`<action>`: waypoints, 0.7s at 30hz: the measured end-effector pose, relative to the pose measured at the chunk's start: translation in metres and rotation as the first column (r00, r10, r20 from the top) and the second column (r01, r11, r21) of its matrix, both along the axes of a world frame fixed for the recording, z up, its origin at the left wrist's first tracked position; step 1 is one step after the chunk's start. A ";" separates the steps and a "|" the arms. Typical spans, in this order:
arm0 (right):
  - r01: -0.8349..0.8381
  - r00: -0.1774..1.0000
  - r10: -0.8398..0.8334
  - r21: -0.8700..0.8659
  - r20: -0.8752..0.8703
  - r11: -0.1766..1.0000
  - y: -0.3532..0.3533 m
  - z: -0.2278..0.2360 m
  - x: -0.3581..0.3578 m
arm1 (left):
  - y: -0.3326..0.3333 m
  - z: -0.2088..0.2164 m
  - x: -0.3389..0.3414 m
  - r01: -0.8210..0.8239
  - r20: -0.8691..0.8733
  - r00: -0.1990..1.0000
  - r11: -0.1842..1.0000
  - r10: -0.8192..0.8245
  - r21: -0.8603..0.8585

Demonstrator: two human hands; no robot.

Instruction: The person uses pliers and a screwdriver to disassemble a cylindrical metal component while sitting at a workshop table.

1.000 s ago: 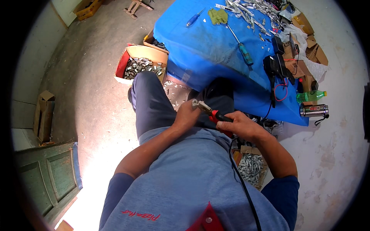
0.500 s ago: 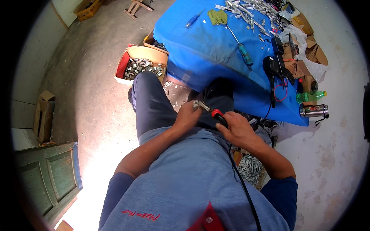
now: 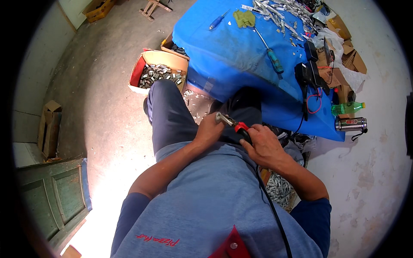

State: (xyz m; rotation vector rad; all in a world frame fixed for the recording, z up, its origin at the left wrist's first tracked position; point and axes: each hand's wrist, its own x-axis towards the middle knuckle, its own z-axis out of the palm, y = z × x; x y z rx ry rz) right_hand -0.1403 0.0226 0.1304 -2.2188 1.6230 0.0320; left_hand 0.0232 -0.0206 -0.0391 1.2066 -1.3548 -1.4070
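My right hand (image 3: 263, 145) is closed round a corded hand tool (image 3: 241, 127) with a red and black handle and a metal front end; its exact kind I cannot make out. A black cable runs from it down past my right side. My left hand (image 3: 209, 130) pinches a small silvery piece (image 3: 220, 117) at the tool's front end. The tool seems to touch that piece, but my fingers hide part of it. Both hands are above my lap, in front of the blue-covered table.
The blue-covered table (image 3: 223, 47) bears a blue screwdriver (image 3: 218, 20), a long teal-handled screwdriver (image 3: 274, 60), a green cloth (image 3: 244, 19), silvery strips (image 3: 279, 15) and black adapters (image 3: 306, 74). Left of it, a carton (image 3: 137, 73) contains small metal pieces. A green bottle (image 3: 347, 108) and steel flask (image 3: 351, 124) lie right.
My right hand and the tool have shifted slightly, and the tool's angle has changed a little. More of the metal end shows by my left fingers. My left hand stays nearly in place.
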 end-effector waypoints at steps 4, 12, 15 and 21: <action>0.012 1.000 -0.011 0.040 -0.023 0.999 0.001 0.004 0.004 | 0.001 0.009 0.001 -0.039 0.075 0.996 0.999 0.039 0.002; 0.000 0.997 -0.001 -0.009 -0.081 1.000 0.001 -0.007 0.006 | 0.001 0.023 0.001 -0.096 0.235 0.966 0.994 0.105 -0.049; -0.037 0.995 0.036 -0.016 -0.091 0.999 -0.004 -0.010 0.002 | 0.001 0.019 0.000 -0.103 0.144 0.984 0.994 0.105 -0.019; -0.113 0.994 0.111 -0.119 -0.022 0.986 -0.012 -0.026 -0.014 | -0.003 0.005 -0.002 -0.036 0.018 0.999 0.999 0.036 -0.040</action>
